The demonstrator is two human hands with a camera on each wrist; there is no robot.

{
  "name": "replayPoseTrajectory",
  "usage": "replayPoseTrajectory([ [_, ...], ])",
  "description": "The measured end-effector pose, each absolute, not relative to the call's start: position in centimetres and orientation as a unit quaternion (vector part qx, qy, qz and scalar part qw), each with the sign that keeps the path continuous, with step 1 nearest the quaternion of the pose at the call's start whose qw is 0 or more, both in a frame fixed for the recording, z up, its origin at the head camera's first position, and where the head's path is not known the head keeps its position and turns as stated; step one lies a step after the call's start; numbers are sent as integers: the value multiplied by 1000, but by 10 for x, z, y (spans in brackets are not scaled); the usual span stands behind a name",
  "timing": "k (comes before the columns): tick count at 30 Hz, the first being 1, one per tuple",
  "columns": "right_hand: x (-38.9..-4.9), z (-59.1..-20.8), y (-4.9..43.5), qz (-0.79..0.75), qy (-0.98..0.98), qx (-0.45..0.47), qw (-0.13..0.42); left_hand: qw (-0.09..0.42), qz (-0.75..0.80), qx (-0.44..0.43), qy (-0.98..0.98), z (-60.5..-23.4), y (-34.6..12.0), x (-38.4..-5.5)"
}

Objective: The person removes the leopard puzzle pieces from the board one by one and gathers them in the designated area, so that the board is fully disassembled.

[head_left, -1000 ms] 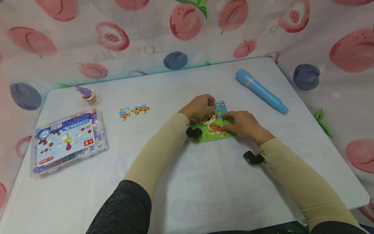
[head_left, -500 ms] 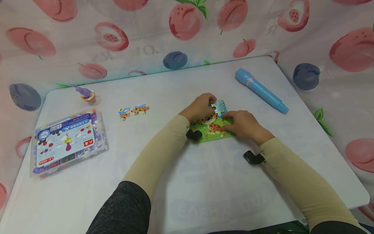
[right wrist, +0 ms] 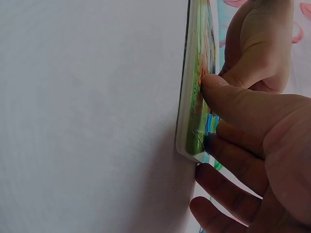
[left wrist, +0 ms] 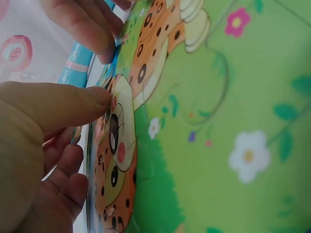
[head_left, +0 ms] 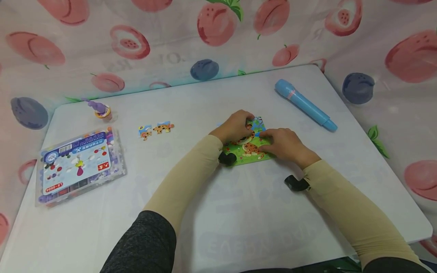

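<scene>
A jigsaw puzzle (head_left: 252, 153) of a spotted cub on green grass lies mid-table. My left hand (head_left: 235, 125) bends over its upper left part. In the left wrist view the left thumb (left wrist: 73, 104) presses at the cub's head, and a small puzzle piece (left wrist: 76, 135) shows its edge among the fingers, mostly hidden. My right hand (head_left: 285, 146) rests on the puzzle's right side; its thumb (right wrist: 218, 85) lies on the picture with fingers extended at the border. Two loose puzzle pieces, one with an ear (head_left: 145, 132) and one with a spotted body (head_left: 164, 127), lie to the left.
A clear plastic box (head_left: 80, 165) with a printed label stands at the table's left. Behind it is a small purple figure (head_left: 99, 108) on a base. A blue toy microphone (head_left: 305, 105) lies back right. Fruit-print cloth (head_left: 164, 41) hangs behind the white table.
The left hand has shifted slightly at the puzzle's upper part, where a jagged gap showed half a second ago. The right hand stays nearly still.
</scene>
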State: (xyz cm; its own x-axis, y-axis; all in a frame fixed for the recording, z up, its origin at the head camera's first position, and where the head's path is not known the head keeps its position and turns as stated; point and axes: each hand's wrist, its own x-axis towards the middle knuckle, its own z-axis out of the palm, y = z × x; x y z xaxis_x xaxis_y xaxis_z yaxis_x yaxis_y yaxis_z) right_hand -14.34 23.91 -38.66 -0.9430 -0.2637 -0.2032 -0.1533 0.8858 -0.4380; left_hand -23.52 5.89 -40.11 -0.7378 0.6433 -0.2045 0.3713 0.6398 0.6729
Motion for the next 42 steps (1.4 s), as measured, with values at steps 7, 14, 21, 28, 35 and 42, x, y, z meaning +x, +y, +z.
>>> replayPoseTrajectory([
  [7,-143,-386,239,-219,961,-107,132,203,302,285,887,-400,58,-235],
  [14,-144,-386,239,-209,962,-106,138,180,312,289,887,-388,38,-236],
  [21,-145,-386,237,-200,964,-98,148,163,325,264,893,-379,7,-241],
  [28,-144,-388,237,-200,965,-95,144,146,313,240,907,-381,-34,-247],
  [35,-144,-387,236,-195,965,-95,145,150,306,204,918,-384,-71,-249],
  [42,-143,-386,235,-195,965,-98,143,164,307,171,922,-387,-97,-251],
])
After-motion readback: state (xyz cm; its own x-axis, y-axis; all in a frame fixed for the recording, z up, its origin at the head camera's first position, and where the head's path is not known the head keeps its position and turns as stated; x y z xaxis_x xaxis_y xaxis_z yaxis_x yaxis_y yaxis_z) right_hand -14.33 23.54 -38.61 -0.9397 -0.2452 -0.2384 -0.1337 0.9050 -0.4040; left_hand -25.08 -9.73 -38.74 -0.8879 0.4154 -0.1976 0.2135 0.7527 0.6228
